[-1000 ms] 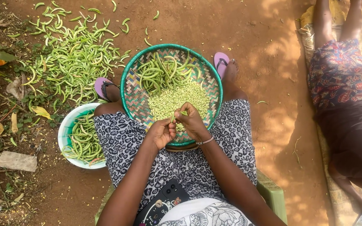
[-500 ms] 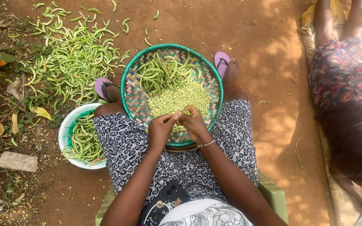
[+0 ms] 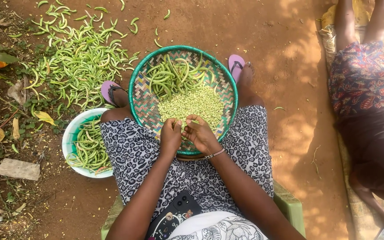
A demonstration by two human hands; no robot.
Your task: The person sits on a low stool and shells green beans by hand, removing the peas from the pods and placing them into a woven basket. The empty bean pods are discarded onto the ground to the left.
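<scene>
Meanwhile our left hand (image 3: 170, 133) and right hand (image 3: 201, 132) had drawn closer, fingertips pinched together on a small green bean pod (image 3: 184, 126) over the round green-rimmed woven basket (image 3: 139, 106) on our lap, above the pale shelled beans (image 3: 192, 103).

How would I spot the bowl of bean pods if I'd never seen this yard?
Start at the round woven basket with the green rim on the seated person's lap, where both hands work over shelled beans. Look just past the person's left knee to the ground: there sits the white bowl, filled with green pods. Unlike the loose pile of pods scattered on the dirt beyond it, these are contained in a smooth, plain rim.
</scene>
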